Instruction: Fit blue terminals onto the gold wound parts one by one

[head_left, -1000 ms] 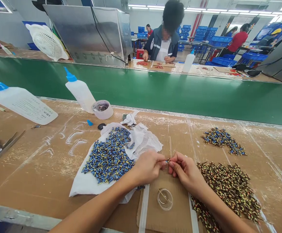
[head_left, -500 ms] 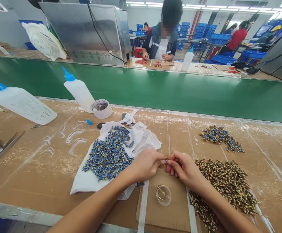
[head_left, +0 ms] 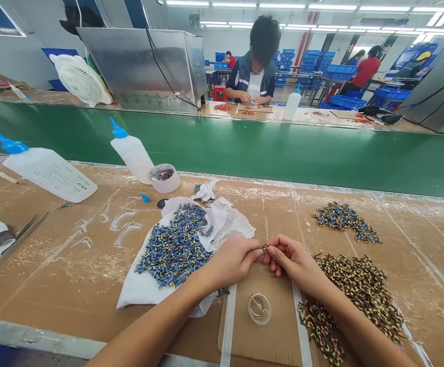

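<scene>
Both hands meet above a taped cardboard piece (head_left: 263,339), fingertips pinched together. Between them shows a tiny blue, yellow and dark piece (head_left: 264,248). My left hand (head_left: 240,259) grips its left side with thumb and forefinger; my right hand (head_left: 288,257) pinches its right side. Left of my hands, a pile of small blue-and-yellow pieces (head_left: 178,244) lies on a white cloth (head_left: 135,290). A heap of small dark, yellow and red pieces (head_left: 355,290) spreads by my right forearm. Below the hands stands a small clear cup (head_left: 259,309) with a thin stick in it.
A smaller pile of mixed pieces (head_left: 346,220) lies at back right. Two white bottles with blue nozzles, one lying (head_left: 53,176) and one leaning (head_left: 133,155), are by a tape roll (head_left: 164,178). Tweezers (head_left: 26,229) lie far left. Beyond the green belt (head_left: 244,148), a co-worker (head_left: 252,76) sits.
The camera view has tilted up slightly, so things sit a little lower. My hands stay together on the tiny piece, with small finger shifts. The co-worker's hands have come closer together.
</scene>
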Tool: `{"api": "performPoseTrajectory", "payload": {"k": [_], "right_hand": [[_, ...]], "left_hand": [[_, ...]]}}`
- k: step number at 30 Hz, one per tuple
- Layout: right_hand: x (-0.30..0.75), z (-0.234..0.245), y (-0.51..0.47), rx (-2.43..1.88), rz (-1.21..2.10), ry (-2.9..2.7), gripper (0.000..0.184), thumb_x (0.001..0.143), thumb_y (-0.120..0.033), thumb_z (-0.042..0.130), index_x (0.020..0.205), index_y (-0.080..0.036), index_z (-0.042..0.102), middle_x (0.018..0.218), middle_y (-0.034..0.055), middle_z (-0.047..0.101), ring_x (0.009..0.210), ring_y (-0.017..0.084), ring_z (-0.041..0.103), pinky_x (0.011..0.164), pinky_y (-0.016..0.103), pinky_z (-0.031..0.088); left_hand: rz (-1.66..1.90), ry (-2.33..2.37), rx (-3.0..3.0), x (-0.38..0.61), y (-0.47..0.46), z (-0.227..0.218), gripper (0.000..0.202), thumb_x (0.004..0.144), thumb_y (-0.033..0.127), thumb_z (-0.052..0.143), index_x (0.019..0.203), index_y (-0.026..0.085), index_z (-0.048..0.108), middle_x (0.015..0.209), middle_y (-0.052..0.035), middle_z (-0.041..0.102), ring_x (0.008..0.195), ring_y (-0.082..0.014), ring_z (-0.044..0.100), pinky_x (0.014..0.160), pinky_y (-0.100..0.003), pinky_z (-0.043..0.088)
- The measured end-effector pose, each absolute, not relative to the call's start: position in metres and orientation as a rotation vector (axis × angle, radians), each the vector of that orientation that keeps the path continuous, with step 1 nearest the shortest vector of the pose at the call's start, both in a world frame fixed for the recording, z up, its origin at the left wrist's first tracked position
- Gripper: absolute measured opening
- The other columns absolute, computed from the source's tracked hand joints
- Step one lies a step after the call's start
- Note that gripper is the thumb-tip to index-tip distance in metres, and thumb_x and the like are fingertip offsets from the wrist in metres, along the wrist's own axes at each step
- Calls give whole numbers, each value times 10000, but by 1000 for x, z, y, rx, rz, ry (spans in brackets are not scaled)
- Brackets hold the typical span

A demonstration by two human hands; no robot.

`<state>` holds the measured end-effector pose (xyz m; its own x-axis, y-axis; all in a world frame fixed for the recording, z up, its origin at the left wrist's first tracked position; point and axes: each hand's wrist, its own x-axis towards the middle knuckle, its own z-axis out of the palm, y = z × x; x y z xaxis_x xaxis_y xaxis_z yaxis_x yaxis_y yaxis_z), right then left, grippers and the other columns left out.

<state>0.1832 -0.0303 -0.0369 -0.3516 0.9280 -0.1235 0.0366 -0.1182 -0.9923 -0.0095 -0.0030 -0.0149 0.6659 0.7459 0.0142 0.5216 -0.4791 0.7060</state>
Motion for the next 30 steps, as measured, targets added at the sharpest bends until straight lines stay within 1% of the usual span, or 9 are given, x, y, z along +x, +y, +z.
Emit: {"api": "performPoseTrajectory", "payload": {"k": [5,8,14,17,21,24,27,30], "right_hand": [[183,-37,-29,-1134,1580,-1389,312,890,-490,559,884,-179,532,735,19,633,552,106,528,487,214,426],[180,-37,-29,-1147,1548,-1418,297,896,-472,553,850,-179,529,707,14,628,533,105,516,482,215,415],[175,-45,-33,-1164,1350,-1599,256,955,-371,465,791,-182,520,648,5,597,546,119,524,517,234,430],[175,-48,-34,-1175,1291,-1674,230,966,-316,436,788,-190,509,637,0,590,545,124,527,522,235,431],[176,-48,-33,-1199,1254,-1726,202,961,-276,430,788,-200,500,619,-11,577,530,124,521,508,228,419],[175,-47,-33,-1193,1252,-1726,201,960,-287,430,790,-203,497,618,-13,576,519,122,516,499,225,416],[170,-47,-34,-1165,1301,-1667,229,962,-342,431,795,-200,493,622,-10,580,517,121,521,498,227,429],[168,-43,-33,-1142,1356,-1564,261,950,-408,451,801,-197,487,638,-4,595,528,124,548,509,234,460]], "left_hand": [[420,991,2206,-9,-3,-18,227,919,193,435,760,160,593,690,-4,614,650,-131,535,601,-216,319],[417,994,2221,-9,-1,-19,235,907,189,447,731,157,599,659,-4,604,628,-128,520,592,-219,309],[394,1064,2235,-6,-3,-23,249,849,158,480,613,154,562,567,10,547,562,-115,458,547,-227,266],[399,1104,2246,-5,-5,-24,230,826,135,480,616,160,570,585,9,575,568,-116,464,546,-237,252],[366,1158,2279,-4,-7,-24,214,813,150,490,629,170,599,607,-7,610,599,-139,508,550,-258,238],[354,1167,2259,-5,-8,-24,216,814,156,488,640,171,615,627,-18,627,626,-154,540,566,-261,259],[380,1114,2195,-6,-8,-21,229,833,149,463,682,174,633,673,-20,646,664,-157,561,602,-253,304],[412,1034,2068,-5,-7,-13,253,880,205,430,742,169,639,723,-27,650,694,-158,566,626,-245,350]]}}
